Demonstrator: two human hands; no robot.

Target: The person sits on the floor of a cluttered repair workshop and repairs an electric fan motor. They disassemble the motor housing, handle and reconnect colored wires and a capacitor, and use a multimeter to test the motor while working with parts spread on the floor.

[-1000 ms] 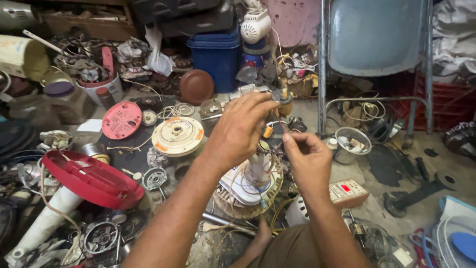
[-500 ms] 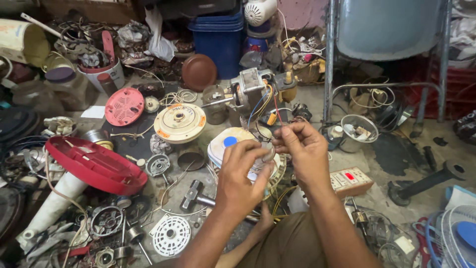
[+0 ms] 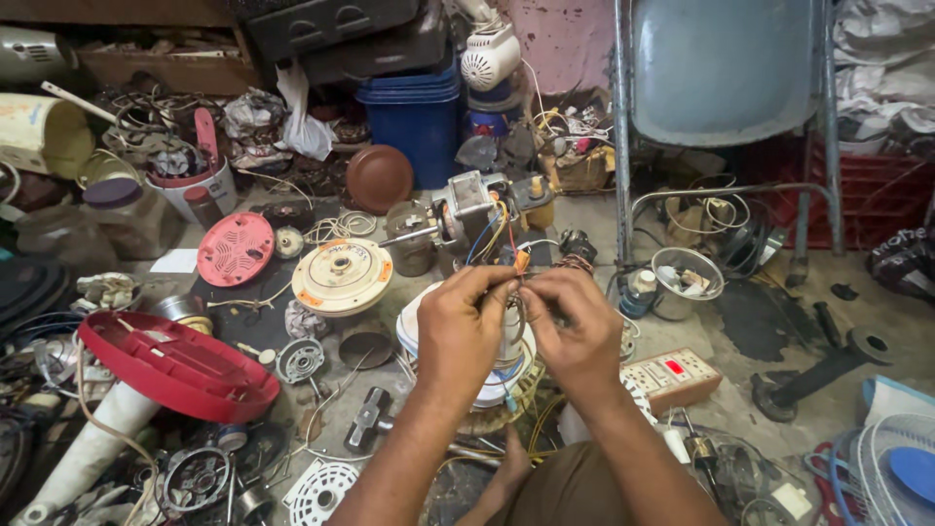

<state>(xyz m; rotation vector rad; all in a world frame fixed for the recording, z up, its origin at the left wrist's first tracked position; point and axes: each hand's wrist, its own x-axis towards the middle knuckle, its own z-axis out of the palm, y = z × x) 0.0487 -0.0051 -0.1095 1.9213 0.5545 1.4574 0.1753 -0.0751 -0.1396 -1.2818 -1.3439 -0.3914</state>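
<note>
My left hand (image 3: pixel 466 329) and my right hand (image 3: pixel 577 326) meet at chest height over the floor, fingertips pinched together on thin coloured wires (image 3: pixel 513 255) with an orange connector at the top. The wires run up toward a small grey electric motor (image 3: pixel 466 207) standing on the floor beyond my hands. Directly beneath my hands sits a white fan motor housing (image 3: pixel 492 375) with copper windings at its base. My bare foot shows below it, between my forearms.
A red fan base (image 3: pixel 175 362), a red round cover (image 3: pixel 235 248) and a cream disc (image 3: pixel 342 276) lie at left among loose parts. A blue bin (image 3: pixel 414 122) and folding chair (image 3: pixel 721 78) stand behind. A switch board (image 3: pixel 674 376) and steel bowl (image 3: pixel 687 282) sit right.
My left hand came back from the far motor, dropped low over the white housing, then rose to meet my right hand on the wires. The camera view shifted slightly downward.
</note>
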